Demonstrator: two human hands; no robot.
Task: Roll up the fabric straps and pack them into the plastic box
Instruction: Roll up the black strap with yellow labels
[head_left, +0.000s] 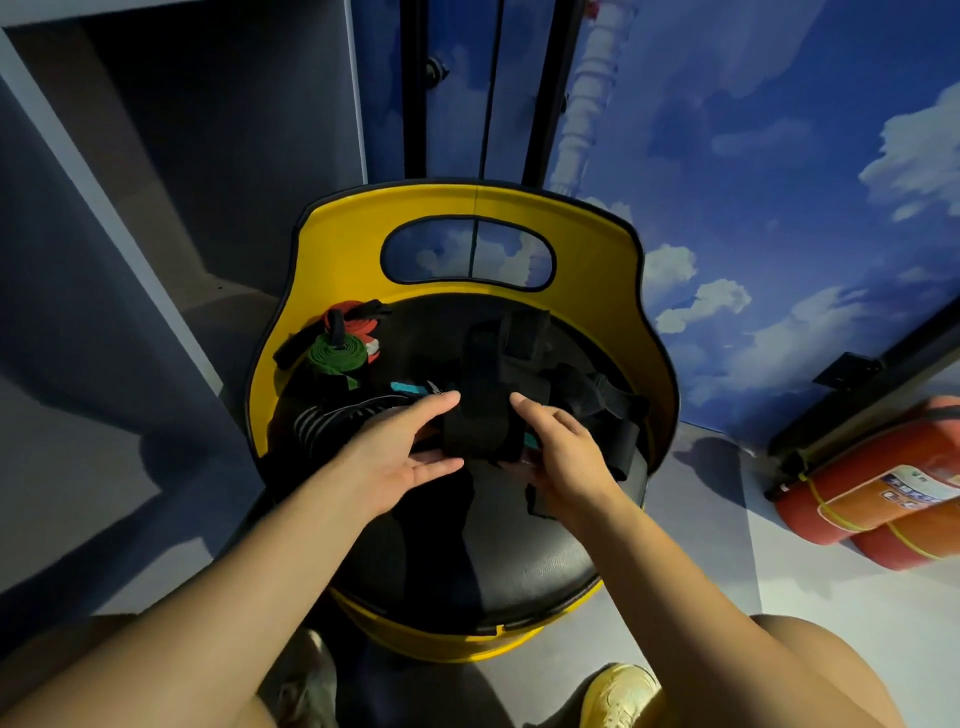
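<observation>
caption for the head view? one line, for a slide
Both hands, left hand and right hand, grip a black fabric strap on a yellow-backed chair.

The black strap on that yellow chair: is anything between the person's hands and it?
Nothing visible. The left hand and right hand already sit on either side of the black strap on the chair seat, fingers touching it. No plastic box is in view, so that path can't be judged.

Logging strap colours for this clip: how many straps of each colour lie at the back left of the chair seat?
Green rolled fabric strap: 1
Red-orange fabric strap: 1
Black fabric strap beside them: 1
Total: 3
The dark pile between the left hand and right hand is too tangled to count.
</observation>
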